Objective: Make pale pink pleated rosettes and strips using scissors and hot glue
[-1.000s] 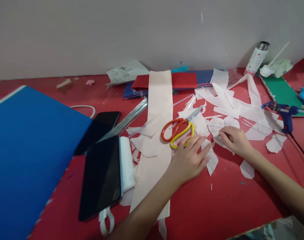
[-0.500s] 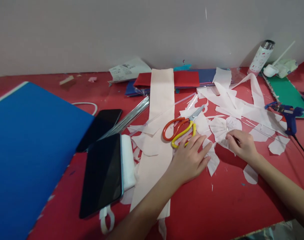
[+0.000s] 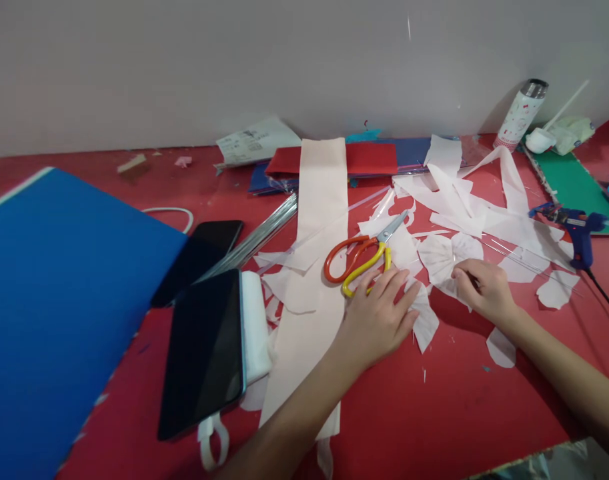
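Observation:
My left hand lies palm down on the red table, fingers spread and holding nothing. Its fingertips are by the yellow handle of a pair of scissors with one red and one yellow handle. Beside those fingers lies a loose white paper petal. My right hand is closed, thumb and forefinger pinching the edge of a white pleated paper flower near its middle; the other fingers are curled under and partly hidden. Long pale paper strips run under my left wrist.
A glue gun with its cable lies at the right. White paper scraps cover the table behind my hands. A tablet, a phone and a blue board lie at left. A bottle stands at the back.
My left hand has shifted very slightly left, its fingers still spread. The right hand keeps its pinch on the paper flower.

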Demonstrator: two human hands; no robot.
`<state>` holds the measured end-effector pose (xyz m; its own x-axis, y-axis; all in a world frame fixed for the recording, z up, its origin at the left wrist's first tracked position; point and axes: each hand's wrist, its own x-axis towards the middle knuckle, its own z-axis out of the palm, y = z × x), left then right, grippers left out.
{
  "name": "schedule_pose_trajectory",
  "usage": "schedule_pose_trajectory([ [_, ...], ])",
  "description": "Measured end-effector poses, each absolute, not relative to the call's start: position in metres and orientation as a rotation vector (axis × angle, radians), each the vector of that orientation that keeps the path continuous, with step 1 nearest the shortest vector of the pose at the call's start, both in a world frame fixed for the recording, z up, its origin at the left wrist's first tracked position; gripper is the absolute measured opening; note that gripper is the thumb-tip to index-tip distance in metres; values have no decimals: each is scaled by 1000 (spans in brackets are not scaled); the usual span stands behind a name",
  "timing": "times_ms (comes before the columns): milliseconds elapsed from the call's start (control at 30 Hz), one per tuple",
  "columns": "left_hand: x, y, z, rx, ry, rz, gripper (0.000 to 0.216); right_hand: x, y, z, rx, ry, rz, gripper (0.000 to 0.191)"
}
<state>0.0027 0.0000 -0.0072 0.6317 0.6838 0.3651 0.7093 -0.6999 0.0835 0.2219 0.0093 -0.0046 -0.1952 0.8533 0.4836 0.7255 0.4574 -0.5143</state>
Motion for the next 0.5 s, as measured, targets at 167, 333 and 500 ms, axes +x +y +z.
schedule_pose_trajectory([
  [167,3,0,-8,-2749,-1173,-606,31,222,9,-5,-1309,-1970,208,24],
  [333,2,1,-7,-2706,-1172,-625,29,224,9,-7,-1293,-1987,195,24],
  [500,-1,3,-11,-2579,-1259,-696,29,223,8,-8,-1304,-1985,192,25],
])
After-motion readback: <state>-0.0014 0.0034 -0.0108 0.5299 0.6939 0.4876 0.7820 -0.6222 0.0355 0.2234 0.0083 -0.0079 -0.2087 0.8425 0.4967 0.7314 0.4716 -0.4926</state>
